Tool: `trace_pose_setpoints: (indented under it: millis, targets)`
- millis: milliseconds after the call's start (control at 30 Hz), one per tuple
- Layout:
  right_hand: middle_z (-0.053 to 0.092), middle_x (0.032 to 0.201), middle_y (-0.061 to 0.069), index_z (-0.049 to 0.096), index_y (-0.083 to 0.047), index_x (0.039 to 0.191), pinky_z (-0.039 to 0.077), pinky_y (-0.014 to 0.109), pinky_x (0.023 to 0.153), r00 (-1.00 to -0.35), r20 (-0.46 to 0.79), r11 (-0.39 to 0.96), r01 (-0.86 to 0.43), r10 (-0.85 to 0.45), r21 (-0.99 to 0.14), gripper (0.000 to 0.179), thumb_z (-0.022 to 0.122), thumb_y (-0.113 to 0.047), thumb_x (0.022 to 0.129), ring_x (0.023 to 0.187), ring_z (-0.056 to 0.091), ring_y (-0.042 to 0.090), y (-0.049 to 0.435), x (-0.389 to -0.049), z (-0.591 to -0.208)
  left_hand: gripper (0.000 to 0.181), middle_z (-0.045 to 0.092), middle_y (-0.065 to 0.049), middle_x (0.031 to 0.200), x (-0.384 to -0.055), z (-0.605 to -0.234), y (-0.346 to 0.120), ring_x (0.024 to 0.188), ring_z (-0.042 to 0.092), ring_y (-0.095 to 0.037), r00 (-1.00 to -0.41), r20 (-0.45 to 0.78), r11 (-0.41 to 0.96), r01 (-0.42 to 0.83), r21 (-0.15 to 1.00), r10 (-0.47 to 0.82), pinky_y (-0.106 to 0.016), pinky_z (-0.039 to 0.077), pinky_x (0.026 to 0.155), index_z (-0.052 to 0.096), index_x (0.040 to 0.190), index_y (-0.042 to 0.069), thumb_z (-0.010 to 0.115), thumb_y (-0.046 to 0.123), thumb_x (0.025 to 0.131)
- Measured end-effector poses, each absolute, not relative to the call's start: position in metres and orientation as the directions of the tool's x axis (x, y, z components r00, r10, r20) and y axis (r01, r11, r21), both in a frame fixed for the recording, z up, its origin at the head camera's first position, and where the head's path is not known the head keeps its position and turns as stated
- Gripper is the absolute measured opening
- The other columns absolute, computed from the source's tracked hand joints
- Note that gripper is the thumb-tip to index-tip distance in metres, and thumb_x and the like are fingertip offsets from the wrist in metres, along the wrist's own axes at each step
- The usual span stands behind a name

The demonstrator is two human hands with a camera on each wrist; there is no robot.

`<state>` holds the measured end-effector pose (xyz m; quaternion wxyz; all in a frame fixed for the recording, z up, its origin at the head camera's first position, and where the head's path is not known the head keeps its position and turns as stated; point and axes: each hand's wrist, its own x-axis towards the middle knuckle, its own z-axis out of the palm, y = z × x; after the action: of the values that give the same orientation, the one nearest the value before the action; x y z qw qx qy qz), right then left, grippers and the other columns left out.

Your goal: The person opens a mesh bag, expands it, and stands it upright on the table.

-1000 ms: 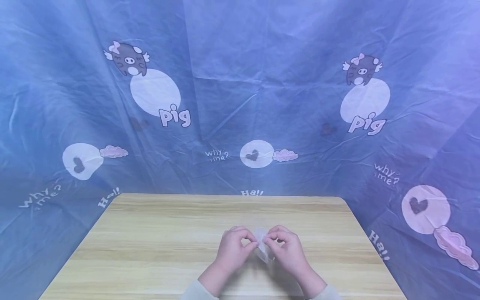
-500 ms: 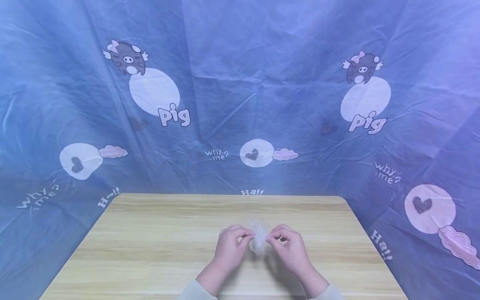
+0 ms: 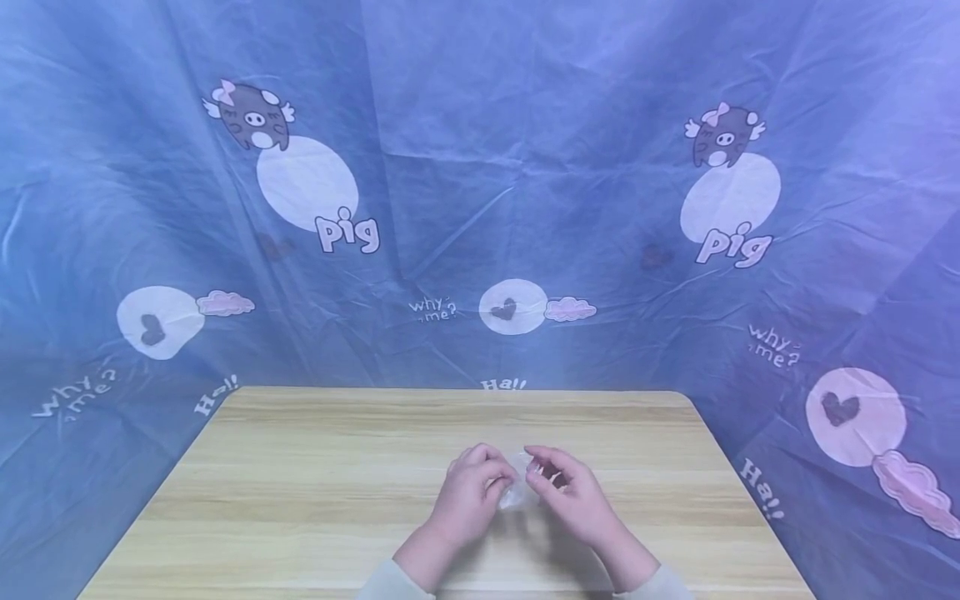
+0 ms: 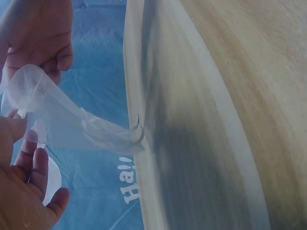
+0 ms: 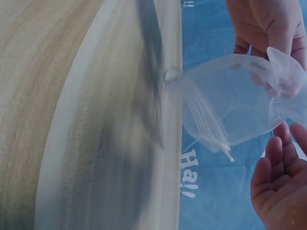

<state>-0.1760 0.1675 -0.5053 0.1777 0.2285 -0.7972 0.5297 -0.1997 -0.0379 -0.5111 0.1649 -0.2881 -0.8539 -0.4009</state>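
Note:
A small sheer white bag hangs between the two hands above the table. Its body looks soft and translucent, with thin cords showing in the right wrist view. My left hand pinches the bag's gathered upper part between thumb and finger. On the other side, my right hand touches the bag's edge, its thumb and index fingertips parted. In the left wrist view, the left hand is below the bag and the right hand above it, some fingertips hidden behind the sheer material.
A wooden-topped table with rounded far corners lies under the hands. Blue cloth printed with pigs and words surrounds it at the back and both sides. Both hands' shadows fall on the tabletop.
The bag, spread out between both pinching hands half a second ago, is lower and more bunched. My right thumb and index finger have parted. Both arms stay in nearly the same place.

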Motion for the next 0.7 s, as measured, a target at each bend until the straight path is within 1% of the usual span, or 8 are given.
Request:
trace_pose_setpoints:
  millis: [67, 200, 267, 433, 500, 567, 633, 700]
  targets:
    - [0.071, 0.097, 0.005, 0.072, 0.003, 0.122, 0.054, 0.028, 0.066, -0.828, 0.518, 0.313, -0.560, -0.213, -0.767, 0.025, 0.070, 0.000, 0.098, 0.081, 0.060, 0.009, 0.1680, -0.1763, -0.5050, 0.009, 0.065, 0.012, 0.106, -0.2001, -0.5120, -0.0381, 0.104, 0.060, -0.011, -0.767, 0.520, 0.517, 0.639, 0.569, 0.376, -0.044, 0.048, 0.095, 0.080, 0.097, 0.023, 0.076, 0.015, 0.095]
    - [0.074, 0.095, 0.006, 0.077, 0.001, 0.112, 0.054, 0.028, 0.062, -0.843, 0.467, 0.284, -0.532, -0.267, -0.798, 0.017, 0.073, 0.001, 0.095, 0.073, 0.060, 0.009, 0.1702, -0.1767, -0.5045, 0.009, 0.065, 0.012, 0.107, -0.2010, -0.5116, -0.0390, 0.104, 0.060, -0.011, -0.756, 0.531, 0.530, 0.651, 0.544, 0.383, -0.041, 0.048, 0.093, 0.080, 0.097, 0.023, 0.076, 0.015, 0.095]
    - [0.076, 0.094, 0.006, 0.078, -0.001, 0.106, 0.055, 0.028, 0.062, -0.851, 0.445, 0.288, -0.516, -0.280, -0.806, 0.014, 0.074, 0.002, 0.094, 0.073, 0.061, 0.008, 0.1710, -0.1769, -0.5040, 0.009, 0.065, 0.012, 0.107, -0.2012, -0.5111, -0.0396, 0.104, 0.060, -0.011, -0.750, 0.541, 0.541, 0.655, 0.527, 0.380, -0.040, 0.048, 0.092, 0.080, 0.097, 0.023, 0.076, 0.015, 0.095]
    - [0.076, 0.089, 0.003, 0.080, -0.004, 0.098, 0.054, 0.026, 0.064, -0.873, 0.416, 0.353, -0.484, -0.254, -0.800, 0.009, 0.076, 0.001, 0.092, 0.074, 0.062, 0.007, 0.1703, -0.1762, -0.5010, 0.008, 0.064, 0.011, 0.104, -0.2011, -0.5106, -0.0397, 0.099, 0.059, -0.011, -0.702, 0.614, 0.565, 0.688, 0.455, 0.361, -0.037, 0.046, 0.088, 0.080, 0.094, 0.023, 0.080, 0.015, 0.092]
    - [0.076, 0.087, 0.002, 0.080, -0.005, 0.095, 0.054, 0.025, 0.062, -0.885, 0.407, 0.386, -0.464, -0.224, -0.797, 0.008, 0.078, 0.001, 0.090, 0.072, 0.061, 0.007, 0.1696, -0.1757, -0.4998, 0.008, 0.064, 0.009, 0.103, -0.2010, -0.5109, -0.0387, 0.099, 0.060, -0.012, -0.691, 0.635, 0.576, 0.690, 0.439, 0.345, -0.038, 0.047, 0.088, 0.080, 0.096, 0.021, 0.080, 0.014, 0.091]
    - [0.076, 0.085, 0.002, 0.080, -0.006, 0.093, 0.053, 0.025, 0.062, -0.899, 0.398, 0.415, -0.438, -0.184, -0.797, 0.009, 0.078, 0.002, 0.090, 0.070, 0.061, 0.007, 0.1683, -0.1750, -0.4987, 0.010, 0.064, 0.006, 0.106, -0.2005, -0.5113, -0.0375, 0.101, 0.061, -0.014, -0.707, 0.634, 0.590, 0.669, 0.452, 0.314, -0.042, 0.049, 0.091, 0.079, 0.101, 0.018, 0.080, 0.014, 0.092]
    - [0.076, 0.085, 0.001, 0.080, -0.006, 0.091, 0.054, 0.024, 0.063, -0.911, 0.391, 0.442, -0.408, -0.134, -0.799, 0.009, 0.079, 0.002, 0.089, 0.070, 0.062, 0.007, 0.1669, -0.1748, -0.4980, 0.012, 0.063, 0.003, 0.108, -0.1993, -0.5110, -0.0366, 0.102, 0.061, -0.016, -0.750, 0.606, 0.598, 0.621, 0.507, 0.265, -0.045, 0.051, 0.092, 0.076, 0.105, 0.014, 0.079, 0.016, 0.094]
    - [0.076, 0.083, -0.001, 0.080, -0.008, 0.088, 0.054, 0.024, 0.064, -0.919, 0.387, 0.463, -0.376, -0.074, -0.803, 0.010, 0.080, 0.002, 0.088, 0.071, 0.062, 0.007, 0.1652, -0.1749, -0.4976, 0.013, 0.064, 0.003, 0.106, -0.1978, -0.5107, -0.0363, 0.099, 0.062, -0.016, -0.803, 0.558, 0.592, 0.558, 0.582, 0.208, -0.044, 0.053, 0.090, 0.071, 0.105, 0.013, 0.078, 0.020, 0.096]
